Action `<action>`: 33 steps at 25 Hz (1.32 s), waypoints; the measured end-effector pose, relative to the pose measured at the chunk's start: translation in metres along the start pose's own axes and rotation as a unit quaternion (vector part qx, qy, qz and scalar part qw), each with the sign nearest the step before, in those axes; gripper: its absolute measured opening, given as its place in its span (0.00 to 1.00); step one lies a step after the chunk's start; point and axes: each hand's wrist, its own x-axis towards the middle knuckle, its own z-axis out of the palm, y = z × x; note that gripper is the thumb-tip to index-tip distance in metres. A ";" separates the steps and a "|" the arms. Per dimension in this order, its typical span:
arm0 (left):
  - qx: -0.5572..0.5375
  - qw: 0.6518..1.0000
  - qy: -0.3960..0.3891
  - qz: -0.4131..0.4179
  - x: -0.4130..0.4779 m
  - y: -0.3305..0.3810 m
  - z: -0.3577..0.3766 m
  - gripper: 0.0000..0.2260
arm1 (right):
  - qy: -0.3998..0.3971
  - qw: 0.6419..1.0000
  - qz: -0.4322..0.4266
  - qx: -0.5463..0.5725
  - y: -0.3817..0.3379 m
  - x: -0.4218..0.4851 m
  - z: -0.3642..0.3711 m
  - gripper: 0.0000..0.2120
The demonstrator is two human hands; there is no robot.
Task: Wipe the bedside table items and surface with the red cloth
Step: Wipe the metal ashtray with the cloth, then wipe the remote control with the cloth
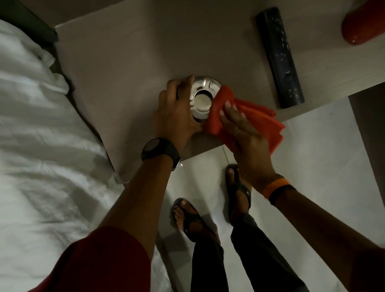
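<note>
**Wiping the metal ashtray, with the remote and the desk surface still to do**

The step in hand is the cleaning of one item: a round, shiny metal ashtray [204,99] that stands near the front edge of the desk [123,56], just beside the bed [20,121]. The left hand [177,115] is curled around the left side of the ashtray, its fingers [184,83] closed on the rim to keep it steady. The right hand [242,136] holds the red cloth [220,106]; its fingers [230,110] lie flat and press a bunched corner of the cloth against the right rim of the ashtray. The rest of the cloth hangs loose behind the hand and over the front edge of the desk.

A black remote control [278,58] lies to the right of the ashtray, apart from it, with its length running from the back toward the front edge. At the far right a red rounded object [372,16] stands partly out of view; I cannot tell what it is.

In my judgement the task is at an early or middle stage. The next move calls for passing the cloth around the whole rim and into the centre well, while the left hand turns or holds the ashtray. After this the ashtray should be lifted so the surface under it can be wiped, then the remote.
</note>
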 end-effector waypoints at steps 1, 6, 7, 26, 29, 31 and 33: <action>-0.003 1.000 -0.002 -0.003 -0.001 0.001 0.001 0.45 | -0.009 1.000 0.006 0.004 0.000 -0.006 -0.005 0.30; 0.039 0.998 0.006 -0.057 -0.011 0.017 -0.002 0.55 | 0.035 0.986 0.086 0.137 -0.011 -0.024 -0.072 0.25; 0.070 0.995 0.042 -0.062 -0.016 0.024 -0.001 0.55 | 0.075 0.976 0.115 0.169 -0.009 -0.026 -0.092 0.23; -0.673 0.689 0.000 -0.270 0.085 0.204 0.058 0.20 | -0.035 0.917 0.161 0.364 0.078 0.058 -0.152 0.22; -0.681 0.641 -0.077 -0.346 0.074 0.200 0.047 0.25 | -0.047 0.954 0.102 0.277 0.062 0.059 -0.159 0.23; -0.677 0.622 -0.098 -0.381 0.059 0.199 0.045 0.25 | -0.040 0.981 0.050 0.185 0.050 0.065 -0.154 0.24; -0.700 0.600 -0.082 -0.378 0.053 0.203 0.042 0.22 | -0.040 0.989 0.037 0.139 0.042 0.076 -0.151 0.25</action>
